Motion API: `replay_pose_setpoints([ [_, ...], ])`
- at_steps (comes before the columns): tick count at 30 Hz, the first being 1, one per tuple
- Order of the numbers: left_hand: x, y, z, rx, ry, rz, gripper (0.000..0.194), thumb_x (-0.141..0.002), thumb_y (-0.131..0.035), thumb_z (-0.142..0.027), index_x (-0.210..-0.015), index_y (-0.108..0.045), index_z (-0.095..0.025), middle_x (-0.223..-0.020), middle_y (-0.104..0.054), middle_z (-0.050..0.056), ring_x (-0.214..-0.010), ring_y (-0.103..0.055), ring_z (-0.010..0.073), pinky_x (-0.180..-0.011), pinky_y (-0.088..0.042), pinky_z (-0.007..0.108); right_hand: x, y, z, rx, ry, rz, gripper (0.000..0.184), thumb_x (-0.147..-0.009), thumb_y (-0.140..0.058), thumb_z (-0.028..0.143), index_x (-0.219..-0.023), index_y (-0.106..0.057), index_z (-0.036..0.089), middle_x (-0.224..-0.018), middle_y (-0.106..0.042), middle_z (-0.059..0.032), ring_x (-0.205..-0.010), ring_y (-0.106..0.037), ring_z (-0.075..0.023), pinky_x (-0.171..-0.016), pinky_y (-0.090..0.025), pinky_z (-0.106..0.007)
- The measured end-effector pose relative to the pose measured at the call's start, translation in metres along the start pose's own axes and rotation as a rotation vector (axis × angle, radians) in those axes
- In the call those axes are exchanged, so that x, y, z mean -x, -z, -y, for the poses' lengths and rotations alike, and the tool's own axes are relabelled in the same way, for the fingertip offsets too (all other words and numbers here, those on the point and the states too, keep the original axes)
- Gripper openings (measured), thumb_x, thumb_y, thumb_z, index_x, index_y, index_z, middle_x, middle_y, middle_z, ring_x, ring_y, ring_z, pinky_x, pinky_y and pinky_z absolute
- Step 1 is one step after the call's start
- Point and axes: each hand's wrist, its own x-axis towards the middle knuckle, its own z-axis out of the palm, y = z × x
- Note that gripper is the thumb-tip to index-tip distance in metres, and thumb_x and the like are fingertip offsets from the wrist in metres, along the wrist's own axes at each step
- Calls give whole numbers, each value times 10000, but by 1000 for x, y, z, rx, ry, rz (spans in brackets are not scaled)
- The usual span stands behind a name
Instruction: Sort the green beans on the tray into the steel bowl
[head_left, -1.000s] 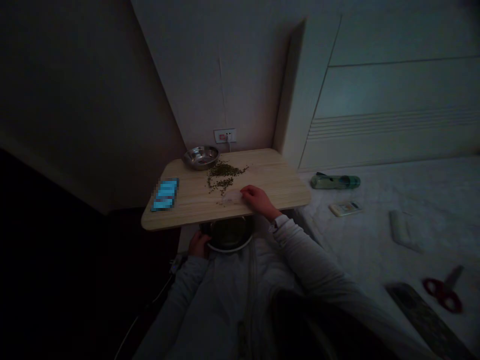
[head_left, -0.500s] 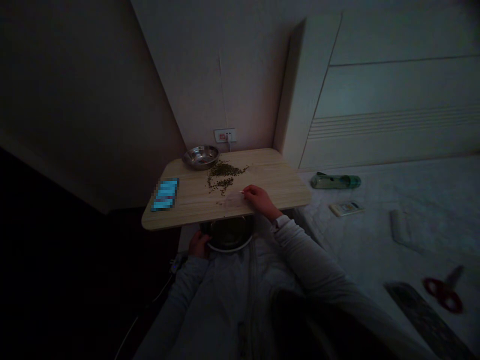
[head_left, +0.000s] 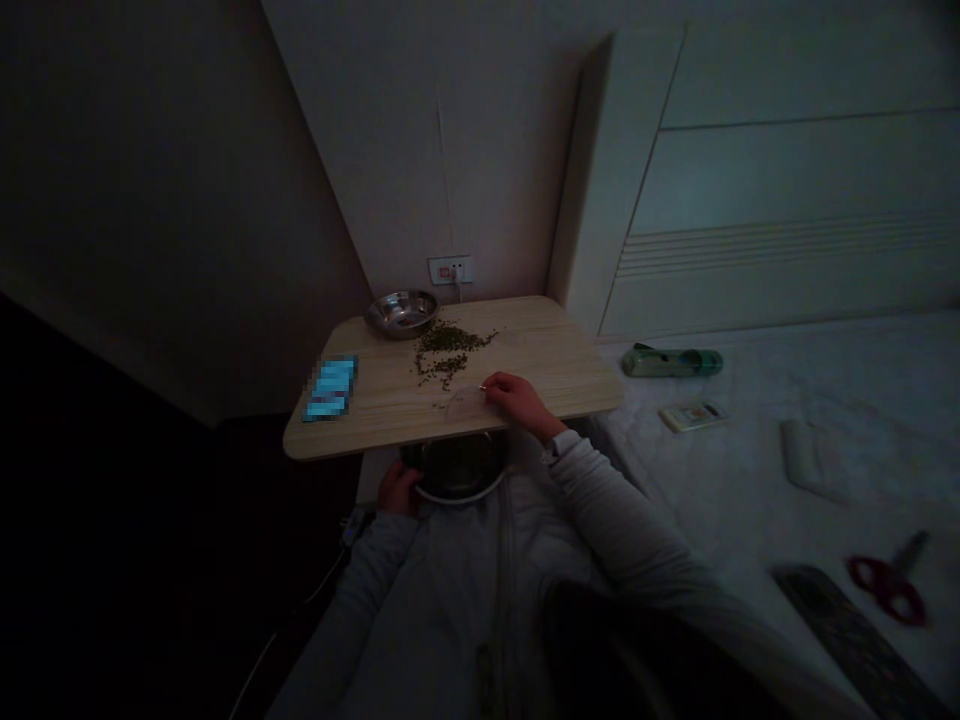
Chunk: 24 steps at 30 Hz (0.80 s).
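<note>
My right hand (head_left: 519,398) is over the front of a small light-wood table (head_left: 547,345), its fingers pinched on a thin clear plastic piece (head_left: 463,403). The sheet's rounded lower part meets the tabletop; its exact kind is unclear. Beyond it lie small green beans (head_left: 448,338), heaped toward the back, with stray ones nearer the front. Below the front edge, my left hand (head_left: 399,490) grips the left rim of a dark round basin (head_left: 461,498) with a pale edge. The table partly covers this basin, and what it contains is too dark to make out.
A shiny steel bowl (head_left: 403,318) stands at the table's back left, and a lit phone (head_left: 330,390) lies at the left edge. On the bed to the right are a green bottle (head_left: 671,362), another phone (head_left: 691,415) and red-handled scissors (head_left: 889,588). A wall socket (head_left: 450,270) sits behind.
The right hand has shifted very slightly left and the clear plastic piece shows a sharper rounded outline. My left hand, the basin and the beans look the same.
</note>
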Motion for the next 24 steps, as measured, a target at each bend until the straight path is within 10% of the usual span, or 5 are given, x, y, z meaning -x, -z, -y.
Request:
replay_pose_setpoints([
  [8, -6, 2, 4, 37, 77, 7, 206, -351, -637, -135, -538, -569, -187, -499, -584, -33, -507, -535, 130, -504, -418, 241, -4, -3, -1, 103, -62, -322, 198, -769, -471, 228, -871, -631, 173, -834, -653, -43, -775, -573, -164, -773, -440, -295],
  [24, -1, -1, -2, 2, 42, 1, 160, -357, -626, -145, -492, -553, -189, -474, -555, -35, -498, -523, 137, -473, -403, 246, -1, -2, 1, 64, -73, -215, 149, -751, -497, 220, -782, -628, 157, -697, -622, -8, -690, -555, -140, -688, -406, -255],
])
